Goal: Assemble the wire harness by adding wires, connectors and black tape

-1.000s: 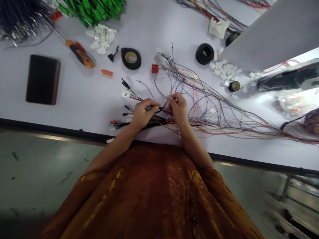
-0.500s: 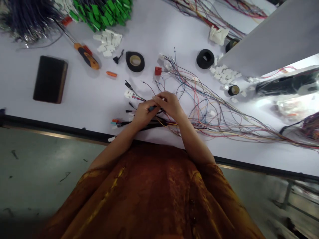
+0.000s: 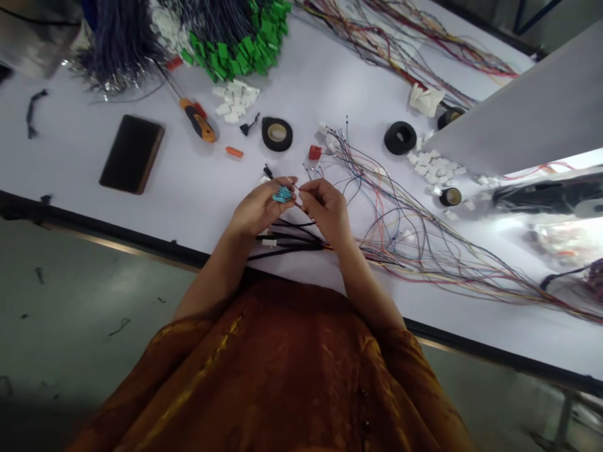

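Note:
My left hand (image 3: 257,206) is closed on a light-blue connector housing (image 3: 282,194) that shows between its thumb and fingers. Just right of it, my right hand (image 3: 326,206) pinches a thin wire (image 3: 296,188) close to the connector; whether the wire's tip touches the housing is too small to tell. Below both hands run black-sleeved cable branches (image 3: 294,247) of a wire harness. Loose coloured wires (image 3: 414,229) spread from there to the right. A red connector (image 3: 315,152) lies beyond the right hand, and a small black connector (image 3: 268,171) lies beyond the left.
Black tape rolls (image 3: 277,134) (image 3: 400,138), an orange-handled screwdriver (image 3: 200,122) and a dark rectangular case (image 3: 132,154) lie on the table. Green connectors (image 3: 240,56) and white pieces (image 3: 436,166) sit in heaps. A grey panel (image 3: 522,107) rises at right.
The blue connector, mostly covered by fingers before, now shows plainly in my left hand. My hands have moved slightly apart, and the head view has shifted left.

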`<state>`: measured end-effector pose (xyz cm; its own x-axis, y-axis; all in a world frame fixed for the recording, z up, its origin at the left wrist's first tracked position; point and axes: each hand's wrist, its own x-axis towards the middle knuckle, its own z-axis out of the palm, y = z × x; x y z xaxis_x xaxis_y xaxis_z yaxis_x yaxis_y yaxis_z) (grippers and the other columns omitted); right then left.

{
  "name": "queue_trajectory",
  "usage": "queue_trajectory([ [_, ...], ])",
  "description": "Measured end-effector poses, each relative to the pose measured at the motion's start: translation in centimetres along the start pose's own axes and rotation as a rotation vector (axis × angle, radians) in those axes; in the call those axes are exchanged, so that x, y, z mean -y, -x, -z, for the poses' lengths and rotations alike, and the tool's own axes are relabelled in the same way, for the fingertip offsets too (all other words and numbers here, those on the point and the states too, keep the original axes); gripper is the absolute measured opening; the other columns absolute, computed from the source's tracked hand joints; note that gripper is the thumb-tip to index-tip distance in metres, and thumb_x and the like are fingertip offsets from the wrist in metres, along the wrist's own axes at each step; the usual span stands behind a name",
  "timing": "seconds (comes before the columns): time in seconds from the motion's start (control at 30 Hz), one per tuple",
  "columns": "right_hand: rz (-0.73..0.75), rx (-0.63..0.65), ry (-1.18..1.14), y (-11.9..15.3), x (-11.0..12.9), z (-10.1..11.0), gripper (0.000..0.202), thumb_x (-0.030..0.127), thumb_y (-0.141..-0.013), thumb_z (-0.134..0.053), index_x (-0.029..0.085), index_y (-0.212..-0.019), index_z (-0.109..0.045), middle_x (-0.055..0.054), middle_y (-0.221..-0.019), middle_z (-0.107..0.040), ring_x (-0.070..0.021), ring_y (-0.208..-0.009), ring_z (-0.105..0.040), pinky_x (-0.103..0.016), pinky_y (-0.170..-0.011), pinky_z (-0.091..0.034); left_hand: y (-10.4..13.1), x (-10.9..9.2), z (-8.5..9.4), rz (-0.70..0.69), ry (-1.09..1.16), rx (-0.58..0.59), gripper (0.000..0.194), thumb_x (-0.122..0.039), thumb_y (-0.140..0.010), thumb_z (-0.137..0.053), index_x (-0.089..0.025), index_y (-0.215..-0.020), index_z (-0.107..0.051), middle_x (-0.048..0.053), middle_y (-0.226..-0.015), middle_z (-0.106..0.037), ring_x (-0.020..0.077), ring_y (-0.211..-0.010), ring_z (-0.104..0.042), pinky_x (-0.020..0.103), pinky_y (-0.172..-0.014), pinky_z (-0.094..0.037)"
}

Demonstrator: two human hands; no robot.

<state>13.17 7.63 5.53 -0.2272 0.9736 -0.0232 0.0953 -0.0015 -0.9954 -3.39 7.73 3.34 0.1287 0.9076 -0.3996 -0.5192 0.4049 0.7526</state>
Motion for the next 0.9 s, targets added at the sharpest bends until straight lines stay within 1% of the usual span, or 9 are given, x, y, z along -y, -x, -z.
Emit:
queue_trajectory([
  [0.07,0.021,-0.01,0.083,0.3,-0.1,-0.1,0.013,0.032,-0.089,-0.06,0.02,-0.084,-0.061,0.004,-0.065,-0.055,-0.0084,-0.059,-0.046,-0.023,-0.057,-0.038,-0.1,0.4,0.2,-0.049,-0.023,-0.01,0.018,-0.029,-0.088,-0.067,-0.018,-0.101,-0.069,0.003,-0.087,-0.068,0.0102,-0.077,-0.069,0.02,-0.072,-0.057],
  [0.17,0.043,-0.042,0.173,0.4,-0.2,-0.1,0.014,0.031,-0.089,-0.059,0.02,-0.08,-0.06,0.004,-0.066,-0.054,-0.0091,-0.059,-0.046,-0.024,-0.058,-0.038,-0.2,1.4,0.5,-0.155,-0.147,-0.007,0.036,-0.051,-0.086,-0.069,-0.02,-0.104,-0.065,0.004,-0.085,-0.069,0.012,-0.069,-0.069,0.021,-0.058,-0.055],
  [0.23,0.051,-0.061,0.203,0.5,-0.2,0.0,0.014,0.031,-0.088,-0.059,0.021,-0.079,-0.059,0.004,-0.065,-0.054,-0.0094,-0.059,-0.046,-0.024,-0.058,-0.038,-0.4,1.9,0.6,-0.194,-0.19,-0.004,0.042,-0.059,-0.086,-0.066,-0.02,-0.1,-0.065,0.004,-0.08,-0.069,0.0106,-0.061,-0.065,0.02,-0.05,-0.05],
  [0.33,0.06,-0.069,0.224,0.7,-0.4,0.1,0.013,0.031,-0.088,-0.06,0.02,-0.079,-0.061,0.005,-0.063,-0.053,-0.0095,-0.058,-0.045,-0.024,-0.058,-0.037,-0.6,2.2,0.4,-0.18,-0.147,-0.06,0.042,-0.06,-0.086,-0.065,-0.018,-0.092,-0.067,0.004,-0.075,-0.067,0.0072,-0.052,-0.057,0.019,-0.045,-0.046],
  [0.47,0.085,-0.072,0.262,1.0,-0.9,0.1,0.013,0.031,-0.088,-0.061,0.021,-0.082,-0.064,0.005,-0.063,-0.052,-0.0098,-0.058,-0.045,-0.025,-0.058,-0.036,-0.7,2.1,0.1,-0.175,-0.119,-0.12,0.043,-0.06,-0.09,-0.061,-0.017,-0.083,-0.068,0.004,-0.078,-0.067,0.0051,-0.049,-0.053,0.018,-0.044,-0.046],
  [0.6,0.126,-0.07,0.315,1.2,-1.4,0.0,0.013,0.031,-0.09,-0.061,0.021,-0.084,-0.065,0.005,-0.064,-0.052,-0.0101,-0.058,-0.045,-0.025,-0.06,-0.037,-0.7,2.3,0.1,-0.177,-0.126,-0.126,0.041,-0.057,-0.09,-0.062,-0.017,-0.084,-0.069,0.005,-0.079,-0.067,0.0052,-0.049,-0.053,0.019,-0.044,-0.045],
  [0.73,0.222,-0.116,0.389,1.3,-1.2,-0.3,0.014,0.027,-0.091,-0.059,0.02,-0.079,-0.063,0.001,-0.075,-0.056,-0.0105,-0.063,-0.047,-0.026,-0.062,-0.038,-0.7,2.5,0.1,-0.167,-0.141,-0.161,0.041,-0.057,-0.088,-0.064,-0.016,-0.084,-0.068,0.004,-0.076,-0.067,0.0057,-0.048,-0.053,0.02,-0.043,-0.044],
  [0.8,0.239,-0.13,0.437,1.5,-1.1,-0.6,0.016,0.024,-0.092,-0.058,0.021,-0.077,-0.06,0.0,-0.079,-0.055,-0.0107,-0.064,-0.047,-0.026,-0.062,-0.038,-0.7,2.6,0.0,-0.204,-0.155,-0.16,0.043,-0.06,-0.086,-0.066,-0.017,-0.084,-0.068,0.003,-0.074,-0.066,0.0057,-0.047,-0.052,0.02,-0.041,-0.042],
  [0.9,0.257,-0.136,0.487,1.7,-1.2,-0.9,0.017,0.021,-0.092,-0.056,0.021,-0.074,-0.056,0.0,-0.078,-0.053,-0.0115,-0.065,-0.047,-0.027,-0.062,-0.038,-0.6,2.9,0.0,-0.281,-0.196,-0.121,0.046,-0.063,-0.084,-0.066,-0.018,-0.083,-0.067,0.002,-0.069,-0.063,0.006,-0.046,-0.05,0.02,-0.04,-0.038],
])
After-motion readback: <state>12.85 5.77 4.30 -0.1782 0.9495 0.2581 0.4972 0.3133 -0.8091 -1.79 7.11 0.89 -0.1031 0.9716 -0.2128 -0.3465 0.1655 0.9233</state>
